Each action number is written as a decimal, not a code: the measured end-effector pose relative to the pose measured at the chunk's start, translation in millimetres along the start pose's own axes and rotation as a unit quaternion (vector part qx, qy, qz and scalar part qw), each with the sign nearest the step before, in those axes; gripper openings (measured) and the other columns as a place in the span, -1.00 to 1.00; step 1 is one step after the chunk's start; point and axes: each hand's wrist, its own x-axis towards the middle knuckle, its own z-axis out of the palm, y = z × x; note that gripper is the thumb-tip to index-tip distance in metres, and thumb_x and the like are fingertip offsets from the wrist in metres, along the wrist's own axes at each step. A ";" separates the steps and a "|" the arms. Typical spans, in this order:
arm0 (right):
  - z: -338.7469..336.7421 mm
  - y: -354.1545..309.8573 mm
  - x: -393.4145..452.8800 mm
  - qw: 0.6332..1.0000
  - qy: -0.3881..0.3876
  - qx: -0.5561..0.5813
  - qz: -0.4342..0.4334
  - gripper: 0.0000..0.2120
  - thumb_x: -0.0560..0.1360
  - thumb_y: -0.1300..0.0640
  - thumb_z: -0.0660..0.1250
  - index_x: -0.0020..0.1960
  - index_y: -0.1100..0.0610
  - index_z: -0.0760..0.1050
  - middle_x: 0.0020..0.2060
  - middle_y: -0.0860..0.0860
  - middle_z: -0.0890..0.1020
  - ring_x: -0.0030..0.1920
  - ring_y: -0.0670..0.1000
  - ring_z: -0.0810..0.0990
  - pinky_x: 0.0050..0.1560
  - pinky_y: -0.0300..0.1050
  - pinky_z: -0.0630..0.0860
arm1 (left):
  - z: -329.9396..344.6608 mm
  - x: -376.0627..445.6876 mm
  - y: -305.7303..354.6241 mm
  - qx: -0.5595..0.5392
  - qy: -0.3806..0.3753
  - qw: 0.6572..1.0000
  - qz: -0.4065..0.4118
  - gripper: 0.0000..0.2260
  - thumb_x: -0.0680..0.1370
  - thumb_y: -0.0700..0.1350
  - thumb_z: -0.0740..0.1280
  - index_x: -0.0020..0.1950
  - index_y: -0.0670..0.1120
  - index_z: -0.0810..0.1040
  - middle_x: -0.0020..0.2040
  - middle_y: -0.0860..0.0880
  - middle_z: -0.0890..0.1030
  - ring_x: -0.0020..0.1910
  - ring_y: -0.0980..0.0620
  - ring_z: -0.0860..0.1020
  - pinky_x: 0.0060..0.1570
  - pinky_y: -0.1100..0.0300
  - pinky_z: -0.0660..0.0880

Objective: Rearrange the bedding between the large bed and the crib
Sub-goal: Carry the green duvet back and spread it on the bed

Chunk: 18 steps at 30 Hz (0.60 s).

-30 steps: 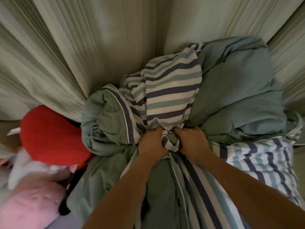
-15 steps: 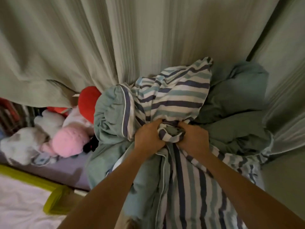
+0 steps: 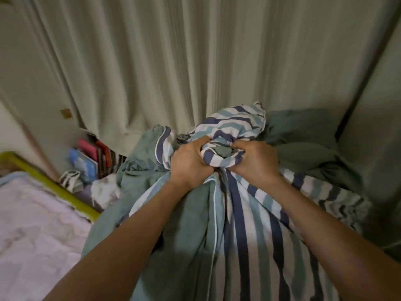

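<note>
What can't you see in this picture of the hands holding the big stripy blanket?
- Head view: the fingertips of the left hand and right hand are buried in the striped duvet.
- The duvet's lower end is cut off by the bottom edge.
- The books are too blurred to read.

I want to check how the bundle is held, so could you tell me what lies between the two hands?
In the head view, a bunched fold of the striped duvet fills the gap between the left hand and the right hand; each grip closes on it.
</note>
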 end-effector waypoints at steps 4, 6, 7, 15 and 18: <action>-10.4 -96.6 6.1 0.997 0.025 0.019 -0.065 -0.72 0.29 -0.15 0.45 -0.21 0.07 0.63 -0.30 0.05 0.67 -0.20 0.14 0.64 -0.32 -0.10 0.47 | -102.8 -32.2 -8.9 0.062 0.058 0.996 0.012 -0.63 0.28 0.16 0.31 0.01 0.04 0.58 -0.12 -0.01 0.68 -0.06 -0.14 0.62 -0.15 0.06 0.54; -14.1 -139.3 5.4 0.995 0.027 0.029 -0.090 -0.71 0.30 -0.15 0.46 -0.17 0.06 0.64 -0.27 0.04 0.68 -0.15 0.13 0.64 -0.30 -0.10 0.45 | -145.5 -48.5 -14.1 0.093 0.085 0.992 0.012 -0.64 0.28 0.12 0.35 0.02 0.04 0.58 -0.12 -0.02 0.68 -0.05 -0.16 0.62 -0.16 0.05 0.54; -14.8 -173.6 0.1 0.993 0.022 0.045 -0.111 -0.71 0.30 -0.16 0.46 -0.15 0.05 0.64 -0.25 0.04 0.68 -0.13 0.14 0.63 -0.29 -0.10 0.44 | -177.7 -67.4 -19.7 0.112 0.102 0.988 0.009 -0.66 0.28 0.11 0.36 0.01 0.05 0.57 -0.13 -0.02 0.68 -0.06 -0.15 0.62 -0.19 0.08 0.52; -5.2 -396.5 -34.3 0.955 0.000 0.197 -0.220 -0.68 0.29 -0.19 0.43 -0.17 0.05 0.61 -0.27 0.03 0.67 -0.14 0.17 0.63 -0.23 -0.03 0.53 | -381.0 -200.5 -49.5 0.254 0.198 0.944 -0.071 -0.79 0.30 0.06 0.39 -0.17 0.04 0.43 -0.31 0.06 0.56 -0.22 -0.09 0.57 -0.36 0.18 0.31; 7.1 -480.3 -58.9 0.929 -0.019 0.256 -0.267 -0.76 0.31 -0.13 0.44 -0.18 0.03 0.62 -0.28 0.01 0.67 -0.17 0.14 0.63 -0.22 -0.02 0.54 | -447.6 -261.2 -59.4 0.304 0.214 0.920 -0.123 -0.79 0.30 0.04 0.39 -0.19 0.06 0.39 -0.31 0.04 0.56 -0.23 -0.10 0.56 -0.37 0.16 0.32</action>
